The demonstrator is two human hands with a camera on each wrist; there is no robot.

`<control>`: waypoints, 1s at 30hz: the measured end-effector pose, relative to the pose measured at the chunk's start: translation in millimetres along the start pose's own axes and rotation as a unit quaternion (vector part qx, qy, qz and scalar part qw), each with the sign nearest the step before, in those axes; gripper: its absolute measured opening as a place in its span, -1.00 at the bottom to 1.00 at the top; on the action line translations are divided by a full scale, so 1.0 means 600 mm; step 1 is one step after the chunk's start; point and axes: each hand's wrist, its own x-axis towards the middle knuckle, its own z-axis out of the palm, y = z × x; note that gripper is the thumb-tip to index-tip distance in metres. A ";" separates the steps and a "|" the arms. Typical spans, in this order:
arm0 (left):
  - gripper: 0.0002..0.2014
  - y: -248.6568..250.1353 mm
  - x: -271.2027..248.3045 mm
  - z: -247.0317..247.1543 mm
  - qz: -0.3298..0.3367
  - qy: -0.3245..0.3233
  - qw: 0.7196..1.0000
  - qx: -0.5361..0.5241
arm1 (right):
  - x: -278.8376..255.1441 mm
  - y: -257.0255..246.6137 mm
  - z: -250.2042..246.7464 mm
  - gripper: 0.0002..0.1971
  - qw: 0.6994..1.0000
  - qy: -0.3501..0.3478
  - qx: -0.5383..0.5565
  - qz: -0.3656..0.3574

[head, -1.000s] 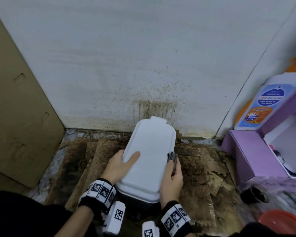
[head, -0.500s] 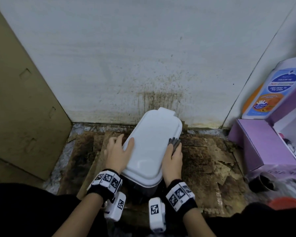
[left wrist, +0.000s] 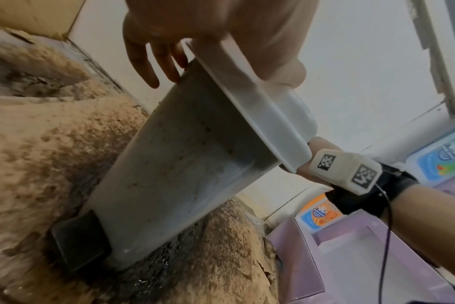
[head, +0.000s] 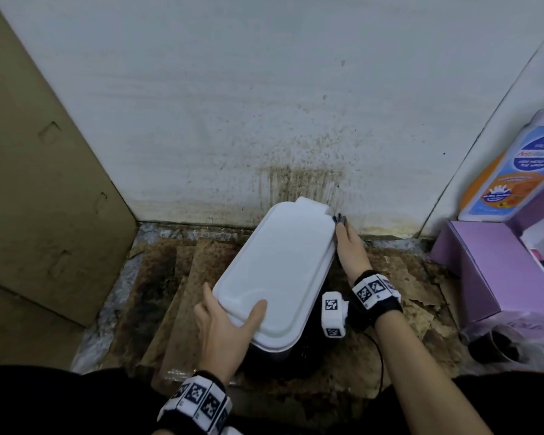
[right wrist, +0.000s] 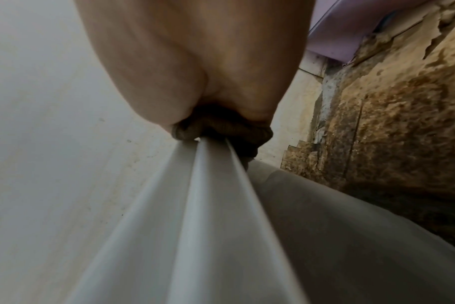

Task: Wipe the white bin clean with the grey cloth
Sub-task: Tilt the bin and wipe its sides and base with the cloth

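The white bin [head: 280, 265] stands on stained cardboard by the wall, lid down. In the left wrist view its speckled side wall [left wrist: 179, 176] shows, with a black pedal at the base. My left hand [head: 223, 328] grips the near left corner of the lid, thumb on top, fingers [left wrist: 153, 59] under the rim. My right hand [head: 349, 246] lies along the lid's right edge near the far end and holds the grey cloth [head: 339, 219] against it. The bunched cloth [right wrist: 221, 131] wraps over the lid's rim [right wrist: 203, 185] under my palm.
A stained white wall [head: 264, 105] rises right behind the bin. A brown cardboard panel [head: 41, 189] leans at the left. A purple box [head: 490, 271] and a blue-labelled bottle [head: 515, 174] stand at the right, a dark cup [head: 496, 343] near them. Torn cardboard [head: 176, 287] covers the floor.
My right hand has slid the cloth along the lid's right edge from the near end to the far end. My left hand shifted back to the lid's near corner.
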 end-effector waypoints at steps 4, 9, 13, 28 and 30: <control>0.15 0.000 0.002 -0.003 0.005 -0.008 1.000 -0.003 | 0.014 -0.011 -0.005 -0.42 1.000 -0.018 -0.002 -0.006; 0.10 -0.004 0.010 -0.012 0.025 -0.031 0.998 -0.043 | 0.009 -0.005 -0.006 -0.42 0.999 -0.020 0.017 -0.032; 0.09 -0.010 0.009 -0.020 0.034 -0.050 0.996 -0.065 | -0.004 0.004 -0.007 -0.40 0.999 -0.001 0.041 -0.022; 0.30 0.013 0.125 -0.084 0.069 -0.075 0.990 -0.101 | -0.116 0.080 0.023 -0.45 0.965 0.217 0.140 -0.037; 0.27 0.015 0.135 -0.084 0.061 -0.082 0.991 -0.090 | -0.123 0.091 0.031 -0.41 0.965 0.225 0.131 -0.036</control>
